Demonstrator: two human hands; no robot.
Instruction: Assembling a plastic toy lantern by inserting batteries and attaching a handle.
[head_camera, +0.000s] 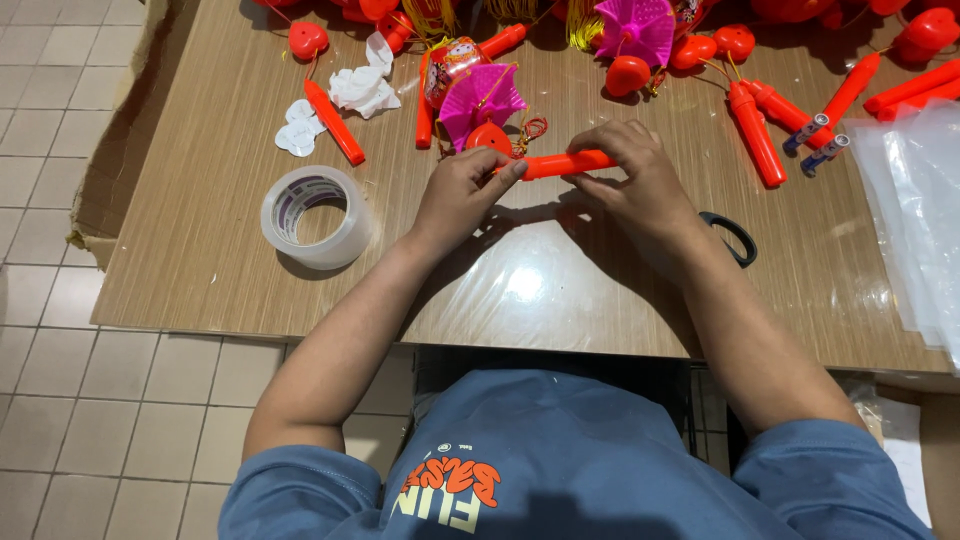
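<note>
Orange stick (563, 163) is gripped at both ends, fingers closed: left hand (462, 195), right hand (637, 180). Tape roll (315, 215) is left lying on table (200, 250).

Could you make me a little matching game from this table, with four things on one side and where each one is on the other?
Things:
1. orange stick
2. tape roll
3. scissors handle
4. clear plastic bags

Places:
A. at the table's right edge
B. held between both hands
C. beside the right wrist
D. left of the left hand

Pairs: 1-B, 2-D, 3-C, 4-A
</note>
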